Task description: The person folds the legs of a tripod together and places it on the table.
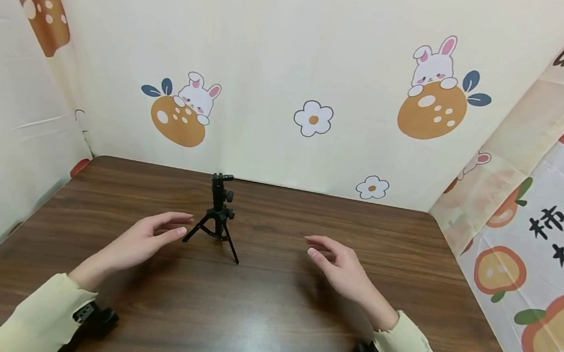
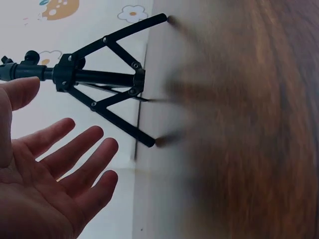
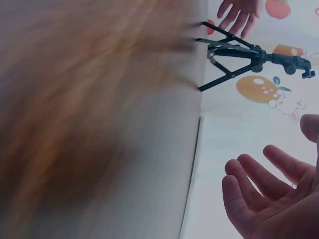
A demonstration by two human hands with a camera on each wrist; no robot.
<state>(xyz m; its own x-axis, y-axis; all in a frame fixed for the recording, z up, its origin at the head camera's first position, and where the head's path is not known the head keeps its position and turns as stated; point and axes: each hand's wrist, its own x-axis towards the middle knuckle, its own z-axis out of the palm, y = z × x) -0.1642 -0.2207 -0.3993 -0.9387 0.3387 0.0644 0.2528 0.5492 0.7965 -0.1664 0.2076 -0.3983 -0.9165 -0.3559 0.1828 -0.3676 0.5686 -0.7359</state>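
Note:
A small black tripod (image 1: 218,209) stands upright on the table with its legs spread. Two knobs stick out from its side, and a short clamp-like piece tops it. My left hand (image 1: 151,238) hovers just left of the tripod, fingers relaxed and holding nothing. In the left wrist view the tripod (image 2: 104,77) appears sideways beyond the loosely spread fingers of the left hand (image 2: 55,184). Farther off, to the tripod's right, my right hand (image 1: 342,267) hangs over the table with loosely bent fingers and nothing in them. The right wrist view also shows the right hand (image 3: 279,199) apart from the tripod (image 3: 249,57).
The dark brown wooden table (image 1: 259,310) ends at a pale back curtain (image 1: 270,84) printed with rabbits, fruit and flowers. Similar printed cloth hangs along the left side and the right side (image 1: 527,222). Each wrist carries a black strapped device, such as the left wrist device (image 1: 95,315).

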